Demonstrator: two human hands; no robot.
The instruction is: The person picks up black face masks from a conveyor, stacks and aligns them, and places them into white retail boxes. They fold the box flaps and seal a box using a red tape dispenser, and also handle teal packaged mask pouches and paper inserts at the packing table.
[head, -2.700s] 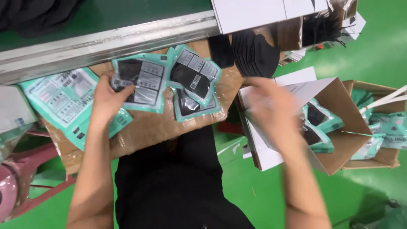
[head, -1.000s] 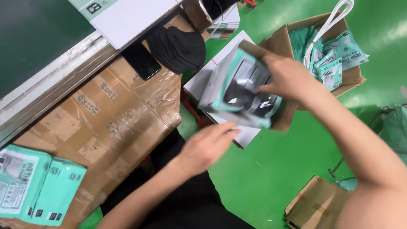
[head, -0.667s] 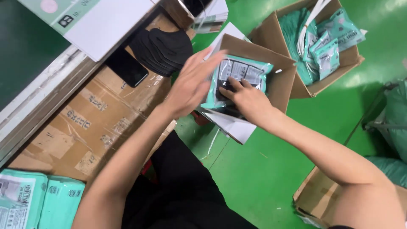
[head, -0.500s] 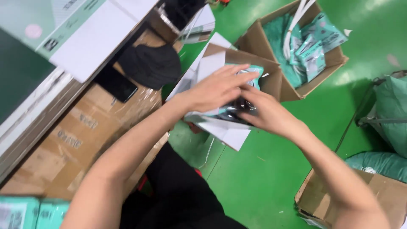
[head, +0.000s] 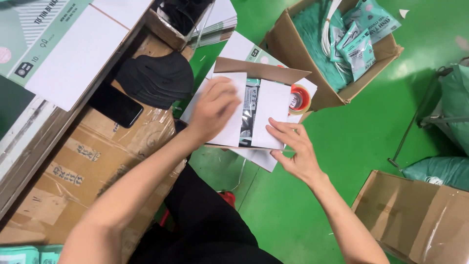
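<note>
A small white carton (head: 256,115) sits in front of me with its two white flaps folded almost shut over teal packets (head: 250,105) inside. My left hand (head: 215,107) lies flat on the left flap and presses it down. My right hand (head: 293,149) touches the right flap at its lower edge with spread fingers. The carton's brown back flap (head: 259,72) stands up behind my hands. Neither hand grips anything.
A roll of tape (head: 299,99) lies just right of the carton. An open brown box (head: 342,54) of teal packets stands at the upper right. A black phone (head: 115,105) and black masks (head: 156,78) lie on the taped cardboard table (head: 83,166). Another brown box (head: 415,220) sits at lower right.
My right hand carried a bundle of teal packets into the carton and both hands pushed it down. Now the packets are inside and my hands fold the flaps over them.
</note>
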